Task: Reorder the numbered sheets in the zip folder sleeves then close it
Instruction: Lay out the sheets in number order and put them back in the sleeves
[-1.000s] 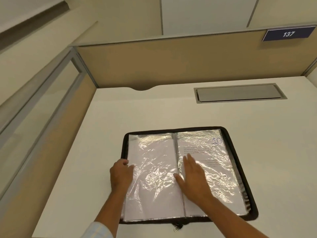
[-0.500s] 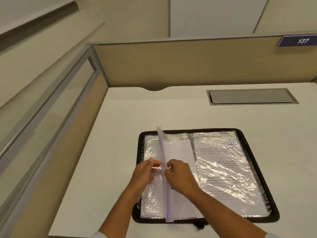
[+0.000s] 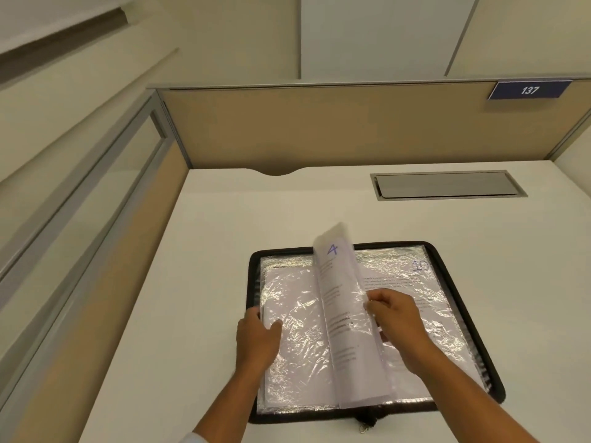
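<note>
Currently: a person is turning one clear sleeve across the open zip folder (image 3: 393, 244), which is lying flat on the white desk (image 3: 224, 251) near its front edge.
Raised sleeve (image 3: 345, 314): standing up from the spine, leaning right, carrying a printed sheet with a "4" (image 3: 332, 250) handwritten at its top.
Right hand (image 3: 396, 318): pinching the raised sleeve's free edge about halfway up, fingers curled in close.
Left hand (image 3: 256, 340): thumb lying on the crinkled plastic of the left sleeve stack (image 3: 297, 330), fingers curling over its outer edge, so it is holding that stack down.
Right page: showing a sheet marked "10" (image 3: 420, 266) at its upper corner, partly hidden behind the raised sleeve.
Progress, as a judgement: 4 is sitting next to 10, so the reordering is looking far from finished; the zip is fully open, its pull (image 3: 364, 422) lying at the near edge.
Risk, slip: the plastic is glossy and the pinch is narrow, so the sleeve could be slipping free and flopping back.
Risk, doubles: thin sleeves cling, so two could be travelling together, hiding a number.
Risk, sheet: if the sleeve is open at the top, tilting could be letting the paper creep out.
Risk, later: plastic edges are reaching close to the zip teeth and could be snagging at closing.
Surroundings: beige partition (image 3: 319, 129) behind, grey cable hatch (image 3: 447, 185) in the desk, plate reading 137 (image 3: 529, 90).
</note>
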